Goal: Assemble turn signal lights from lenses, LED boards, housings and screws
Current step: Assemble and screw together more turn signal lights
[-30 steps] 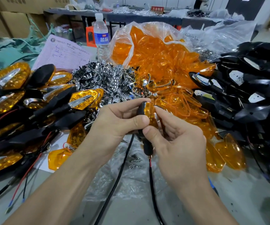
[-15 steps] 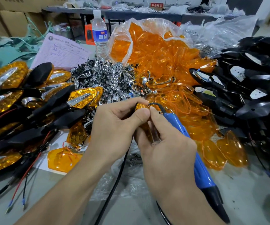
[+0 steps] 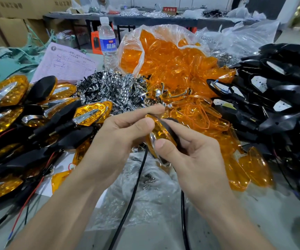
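I hold a turn signal light (image 3: 160,132) between both hands at the middle of the view: an orange lens on a black housing with a chrome strip at its lower edge. My left hand (image 3: 120,139) pinches its upper left side with thumb and forefinger. My right hand (image 3: 194,152) grips its right side and lower end, thumb on the lens. A black cable (image 3: 136,183) hangs down from the light between my wrists. Loose orange lenses (image 3: 199,116) lie just behind, and a pile of chrome reflector parts (image 3: 116,87) sits behind my left hand.
Finished lights (image 3: 91,112) with red and black wires are stacked at the left. Black housings (image 3: 271,98) with white LED boards pile up at the right. A clear bag of orange lenses (image 3: 165,51), a water bottle (image 3: 107,42) and a pink paper (image 3: 64,64) stand behind. Small screws (image 3: 149,179) lie on clear plastic below my hands.
The blue electric screwdriver that my right hand held half a second ago is out of view. My right hand now grips the light itself, and the light is turned lens-side toward me.
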